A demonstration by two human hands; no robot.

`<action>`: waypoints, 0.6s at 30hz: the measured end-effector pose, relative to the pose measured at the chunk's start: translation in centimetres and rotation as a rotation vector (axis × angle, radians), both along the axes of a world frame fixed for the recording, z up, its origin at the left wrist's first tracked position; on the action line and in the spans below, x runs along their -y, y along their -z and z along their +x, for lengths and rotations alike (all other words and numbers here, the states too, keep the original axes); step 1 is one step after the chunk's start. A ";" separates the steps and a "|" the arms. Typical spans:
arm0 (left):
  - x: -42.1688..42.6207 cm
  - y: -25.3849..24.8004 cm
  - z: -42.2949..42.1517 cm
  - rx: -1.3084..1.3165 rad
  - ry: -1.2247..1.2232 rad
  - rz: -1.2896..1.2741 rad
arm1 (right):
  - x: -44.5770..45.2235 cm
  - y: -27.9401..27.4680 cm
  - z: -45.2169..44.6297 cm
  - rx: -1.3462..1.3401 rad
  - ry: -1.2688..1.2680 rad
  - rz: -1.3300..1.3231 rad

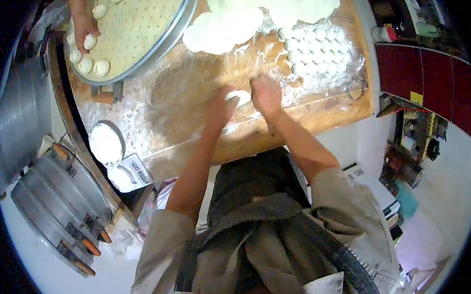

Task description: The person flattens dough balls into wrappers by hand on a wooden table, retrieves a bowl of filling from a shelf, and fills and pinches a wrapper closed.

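Note:
My left hand [225,105] pinches the edge of a small white dough wrapper [240,97] lying on the floured wooden table [179,115]. Just right of it, my right hand [266,96] is closed over what looks like a short rolling pin, mostly hidden under the palm, beside the wrapper. Beyond my hands, flattened dough rounds [219,33] overlap in piles. Rows of small dough pieces [316,50] sit to their right in loose flour.
At upper left, another person's hand [85,31] touches a filled bun [90,42] on a round steamer tray [141,22] holding several buns. A flour bowl [106,144] and a scale [135,171] stand at the left edge. Stacked metal steamers [62,202] are lower left.

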State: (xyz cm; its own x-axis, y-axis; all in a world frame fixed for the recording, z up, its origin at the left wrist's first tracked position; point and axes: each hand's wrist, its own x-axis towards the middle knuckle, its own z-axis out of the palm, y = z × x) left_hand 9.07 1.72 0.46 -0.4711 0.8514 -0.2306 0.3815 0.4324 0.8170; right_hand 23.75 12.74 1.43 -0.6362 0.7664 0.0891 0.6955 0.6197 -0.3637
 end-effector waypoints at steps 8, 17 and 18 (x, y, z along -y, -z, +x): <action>-0.7 5.6 -2.1 0.235 -0.125 0.063 | 2.4 -0.6 2.6 -0.040 -0.033 -0.007; -2.5 0.8 -2.7 0.047 0.102 -0.029 | -2.0 1.4 -3.1 -0.030 0.125 0.000; -1.9 2.4 -3.3 0.023 0.071 -0.039 | -1.2 1.3 -2.1 -0.015 0.068 -0.045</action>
State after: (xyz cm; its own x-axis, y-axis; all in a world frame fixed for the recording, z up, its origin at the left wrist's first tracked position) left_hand 5.76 3.59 -1.93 -0.4040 0.8727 -0.2742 0.3935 0.4364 0.8092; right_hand 21.64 13.91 0.11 -0.5816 0.8110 0.0629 0.7294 0.5542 -0.4010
